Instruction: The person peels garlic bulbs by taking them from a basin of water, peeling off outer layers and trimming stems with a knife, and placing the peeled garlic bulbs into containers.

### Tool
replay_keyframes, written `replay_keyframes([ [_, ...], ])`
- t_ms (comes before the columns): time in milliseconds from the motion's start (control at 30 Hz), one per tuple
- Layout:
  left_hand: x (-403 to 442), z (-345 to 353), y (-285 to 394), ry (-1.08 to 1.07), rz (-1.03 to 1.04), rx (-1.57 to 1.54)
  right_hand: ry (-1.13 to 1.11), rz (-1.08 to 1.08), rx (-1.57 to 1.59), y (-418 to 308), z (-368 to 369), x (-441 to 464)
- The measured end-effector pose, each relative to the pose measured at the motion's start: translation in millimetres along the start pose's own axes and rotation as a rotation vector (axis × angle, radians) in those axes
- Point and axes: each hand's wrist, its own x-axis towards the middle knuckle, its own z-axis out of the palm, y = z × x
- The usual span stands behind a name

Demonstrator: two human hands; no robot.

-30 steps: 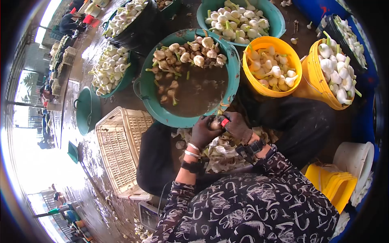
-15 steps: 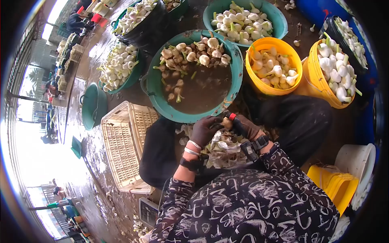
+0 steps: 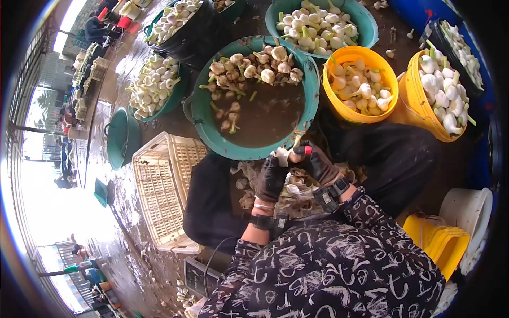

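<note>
My left hand (image 3: pixel 272 176), in a dark glove, is closed on a white flap of skin at the side of a garlic bulb (image 3: pixel 294 157). Closed around the same bulb from the other side is my right hand (image 3: pixel 318 164), gloved, with a red band on one finger. The bulb's short stem points up, close to the near rim of a green tub (image 3: pixel 249 153). Brown water and unpeeled garlic bulbs (image 3: pixel 268 76) fill that tub. Loose garlic skins (image 3: pixel 299 197) lie in a heap between my legs, below the hands. Fingers partly hide the bulb.
Peeled white garlic stands in a yellow bucket (image 3: pixel 331 100), another yellow bucket (image 3: pixel 419 108) and a green basin (image 3: pixel 374 40). On the left are a cream plastic crate (image 3: pixel 159 196) and a green bucket (image 3: pixel 119 140). Further off, people sit along the wet floor.
My left hand has turned upward and now grips white skin at the bulb. The bulb has risen slightly towards the tub rim, its stem now showing.
</note>
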Motion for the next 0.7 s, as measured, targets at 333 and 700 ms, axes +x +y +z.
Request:
replay_keyframes([
  [333, -24.9, 26.1, 35.6, -0.083, -0.083, 0.702, -0.252, -0.399, -0.691, 11.0, -13.5, -7.8],
  [700, -37.5, 48.3, 60.3, -0.173, -0.096, 0.723, -0.125, -0.178, -0.489, 24.7, -31.4, 17.6],
])
